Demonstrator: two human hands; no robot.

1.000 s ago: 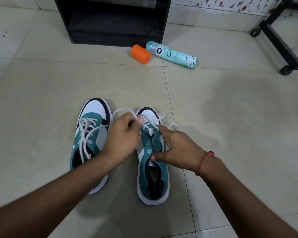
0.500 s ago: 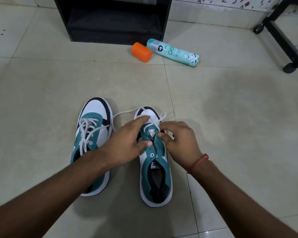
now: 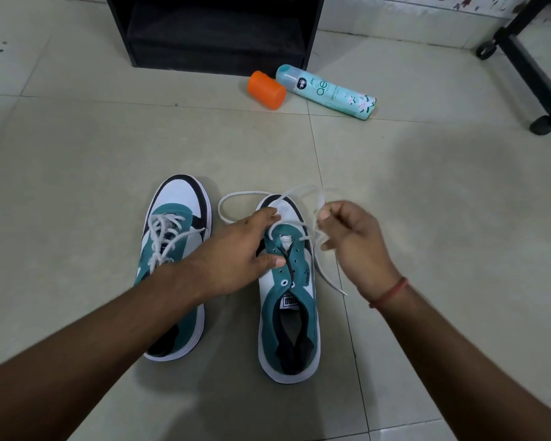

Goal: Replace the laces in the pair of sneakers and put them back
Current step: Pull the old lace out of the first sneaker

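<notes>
Two teal, white and black sneakers stand side by side on the tiled floor. The left sneaker (image 3: 175, 246) is loosely laced in white. The right sneaker (image 3: 288, 313) has most eyelets empty, with a white lace (image 3: 233, 195) threaded only near the toe and looping out to the left. My left hand (image 3: 236, 253) rests on that shoe's left side, thumb and fingers pressing its upper. My right hand (image 3: 350, 240) is raised to the right of the shoe, fingers pinched on the lace's other end, which hangs down blurred.
An orange cap (image 3: 267, 89) and a teal spray can (image 3: 326, 91) lie on the floor beyond the shoes. A black open shelf unit (image 3: 213, 30) stands at the back. A black wheeled frame (image 3: 535, 68) is at the far right.
My right hand has left the shoe's eyelets and pulled the lace end out to the right. My left hand has shifted down onto the shoe's side.
</notes>
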